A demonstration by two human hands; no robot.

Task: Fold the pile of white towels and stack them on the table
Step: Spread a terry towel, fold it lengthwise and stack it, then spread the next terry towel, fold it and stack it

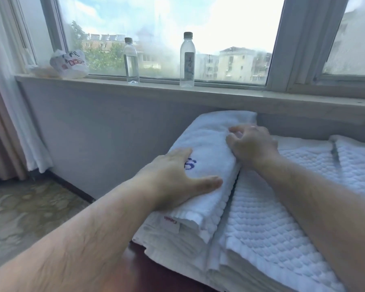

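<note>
A folded white towel (209,144) with a blue embroidered mark lies on top of a stack of folded white towels (177,239) at the table's left end. My left hand (177,175) rests flat on the folded towel, fingers spread, partly covering the blue mark. My right hand (251,142) sits at the towel's right edge with its fingers curled; whether they pinch the cloth is unclear. To the right lies a second stack of waffle-textured white towels (272,218), under my right forearm. A dark wooden table (139,270) shows below the stacks.
Behind the towels runs a window sill (198,91) holding two clear water bottles (131,60) (187,60) and a crumpled plastic bag (69,64). A curtain (6,102) hangs at the left. Patterned floor (30,211) lies left of the table.
</note>
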